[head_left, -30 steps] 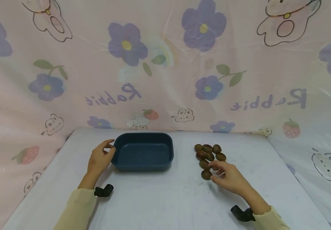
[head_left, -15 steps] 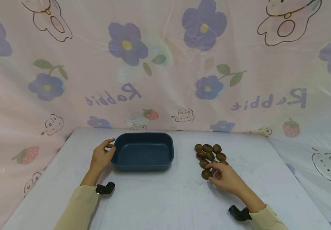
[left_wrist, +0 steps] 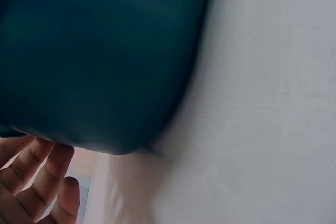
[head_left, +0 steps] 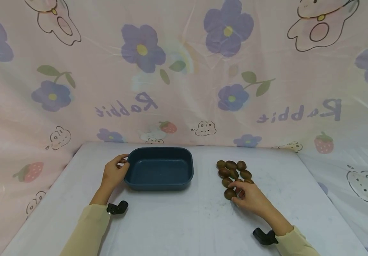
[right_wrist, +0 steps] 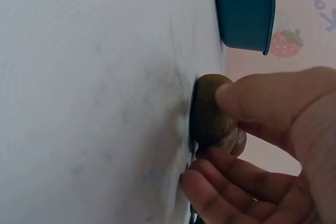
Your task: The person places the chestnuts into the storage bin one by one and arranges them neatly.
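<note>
My left hand (head_left: 115, 173) is at the left end of a dark blue rectangular box (head_left: 160, 185), its fingertips touching the outer wall. In the left wrist view, fingers (left_wrist: 44, 174) lie along the outside of the box wall. My right hand (head_left: 250, 197) is at the near end of a cluster of small brownish-green oval fruits (head_left: 231, 165). In the right wrist view, the thumb presses the nearest fruit (right_wrist: 208, 109) and the curled fingers (right_wrist: 226, 182) sit on its other side, pinching it on the table. The right hand hides part of the cluster.
The box shows nothing inside and stands on a white table (head_left: 171, 224), left of the fruits. Behind the table hangs a pink printed curtain (head_left: 184, 89). A black wrist camera (head_left: 117, 207) is strapped to the left wrist, another (head_left: 264, 236) to the right.
My right hand has shifted slightly left, and its thumb and fingers have closed in around the nearest fruit. My left hand has stayed at the box with only a slight shift.
</note>
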`<state>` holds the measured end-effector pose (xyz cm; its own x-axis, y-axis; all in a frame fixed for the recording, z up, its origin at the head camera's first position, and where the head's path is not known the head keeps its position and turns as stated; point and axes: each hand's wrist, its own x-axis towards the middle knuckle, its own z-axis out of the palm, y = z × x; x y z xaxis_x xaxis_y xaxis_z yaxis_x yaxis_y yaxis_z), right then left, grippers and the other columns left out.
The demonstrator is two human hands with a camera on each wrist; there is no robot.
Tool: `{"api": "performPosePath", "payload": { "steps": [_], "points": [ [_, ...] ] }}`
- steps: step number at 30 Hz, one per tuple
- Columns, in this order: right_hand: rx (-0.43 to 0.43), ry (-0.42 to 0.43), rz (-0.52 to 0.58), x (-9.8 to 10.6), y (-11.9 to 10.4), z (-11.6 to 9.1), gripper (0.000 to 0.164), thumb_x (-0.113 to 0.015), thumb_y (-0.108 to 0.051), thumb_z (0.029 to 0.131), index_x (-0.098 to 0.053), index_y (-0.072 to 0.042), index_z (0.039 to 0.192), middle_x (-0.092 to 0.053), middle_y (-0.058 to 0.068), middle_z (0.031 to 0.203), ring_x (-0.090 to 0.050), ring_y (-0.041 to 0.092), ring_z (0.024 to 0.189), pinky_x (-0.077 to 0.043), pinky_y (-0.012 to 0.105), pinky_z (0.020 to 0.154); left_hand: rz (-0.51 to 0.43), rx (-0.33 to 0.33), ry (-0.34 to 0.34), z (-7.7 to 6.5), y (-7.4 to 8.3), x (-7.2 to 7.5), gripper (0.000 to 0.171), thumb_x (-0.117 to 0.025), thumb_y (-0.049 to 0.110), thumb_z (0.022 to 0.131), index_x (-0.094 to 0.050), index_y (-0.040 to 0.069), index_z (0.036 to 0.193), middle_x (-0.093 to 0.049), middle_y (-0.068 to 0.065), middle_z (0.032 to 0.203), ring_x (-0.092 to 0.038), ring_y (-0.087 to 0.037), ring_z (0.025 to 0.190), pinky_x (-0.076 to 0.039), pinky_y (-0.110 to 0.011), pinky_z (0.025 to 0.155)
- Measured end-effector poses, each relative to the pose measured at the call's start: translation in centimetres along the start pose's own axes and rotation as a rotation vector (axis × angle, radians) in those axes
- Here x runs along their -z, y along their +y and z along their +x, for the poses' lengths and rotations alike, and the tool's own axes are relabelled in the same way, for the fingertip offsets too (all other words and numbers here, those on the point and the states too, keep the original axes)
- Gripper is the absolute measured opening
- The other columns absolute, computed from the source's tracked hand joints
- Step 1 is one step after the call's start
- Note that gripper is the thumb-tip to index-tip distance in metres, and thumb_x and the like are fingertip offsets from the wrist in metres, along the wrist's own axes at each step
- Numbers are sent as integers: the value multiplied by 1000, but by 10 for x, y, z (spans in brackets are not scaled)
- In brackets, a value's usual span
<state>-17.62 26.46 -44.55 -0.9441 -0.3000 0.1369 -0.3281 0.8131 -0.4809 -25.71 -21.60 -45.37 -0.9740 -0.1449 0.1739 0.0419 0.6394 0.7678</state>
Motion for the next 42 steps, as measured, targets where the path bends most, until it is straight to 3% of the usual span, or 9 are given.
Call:
{"api": "performPosePath", "payload": {
  "steps": [15,24,34,42],
  "points": [
    [21,-20,-12,0,-1,2,34,-78,-11,74,-68,-15,106,-62,-4,82,-55,7,70,-45,23,61,-13,-35,8,2,2,0,40,-55,17,90,-60,10,130,-64,-14,110,-55,-22,84,-45,-26,62],
    [46,-11,-29,-2,2,3,30,-77,-11,75,-69,-15,103,-61,-5,81,-54,5,68,-44,22,60,-21,-21,-2,4,-1,-2,40,-55,17,91,-60,12,130,-64,-14,111,-54,-22,85,-45,-26,61],
    [108,22,-18,0,0,5,20,-71,-7,76,-65,-16,91,-63,-7,81,-57,6,71,-47,23,63,-14,-45,18,5,1,-1,39,-56,17,90,-61,10,129,-65,-14,109,-53,-17,80,-44,-25,60],
    [72,-18,-30,-2,-1,2,27,-75,-13,76,-67,-18,100,-63,-7,84,-57,8,74,-46,24,64,-36,-33,3,6,-1,-3,39,-55,17,91,-60,12,130,-64,-13,111,-52,-18,79,-44,-25,58]
  ]
}}
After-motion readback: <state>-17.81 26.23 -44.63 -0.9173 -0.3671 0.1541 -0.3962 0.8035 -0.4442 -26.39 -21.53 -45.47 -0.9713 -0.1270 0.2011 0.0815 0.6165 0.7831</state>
